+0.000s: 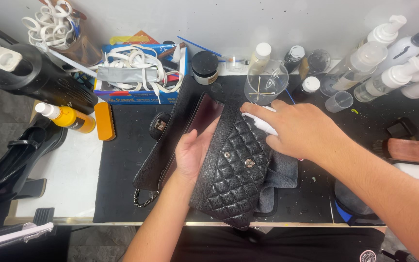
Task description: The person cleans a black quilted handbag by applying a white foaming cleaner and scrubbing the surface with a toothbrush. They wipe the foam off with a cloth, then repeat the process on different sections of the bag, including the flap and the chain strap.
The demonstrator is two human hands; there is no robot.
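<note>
At the back left of the work table sits an open blue cardboard box [122, 94] with red and white print on its front, filled with white straps and a grey roll. Left of it lies a yellow squeeze bottle [69, 118] with a white cap and a dark label, on its side. Along the back edge stand a black round jar [205, 67], a pale bottle with a white cap [260, 56] and two small dark bottles with white caps [294, 57]. At the back right is a cluster of clear and white pump bottles [389, 63].
</note>
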